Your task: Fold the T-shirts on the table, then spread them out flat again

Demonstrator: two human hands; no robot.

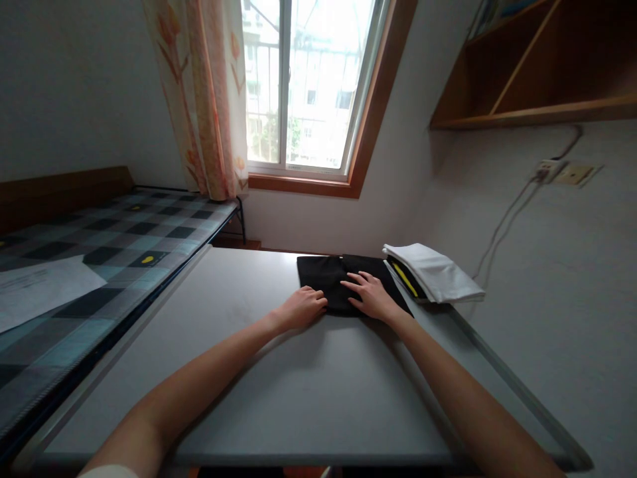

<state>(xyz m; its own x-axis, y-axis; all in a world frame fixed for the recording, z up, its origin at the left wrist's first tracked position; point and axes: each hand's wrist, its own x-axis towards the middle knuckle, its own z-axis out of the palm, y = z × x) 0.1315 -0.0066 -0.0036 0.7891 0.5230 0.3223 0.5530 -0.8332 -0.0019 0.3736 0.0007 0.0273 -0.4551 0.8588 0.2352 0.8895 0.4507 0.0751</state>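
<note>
Tabletop (308, 398): left hand (304, 307) curled, right hand (372, 297) splayed on black cloth (318, 272)

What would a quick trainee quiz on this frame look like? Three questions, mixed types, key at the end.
1. Multiple choice: what do the left hand and right hand both rest on?
A) the curtain
B) the black cloth
C) the sheet of paper

2. True or false: from the person's view, the white cloth lies to the right of the black cloth.

3. Fill in: the ____ hand lies on the cloth with its fingers spread.

Key: 1. B. 2. True. 3. Right.
</note>
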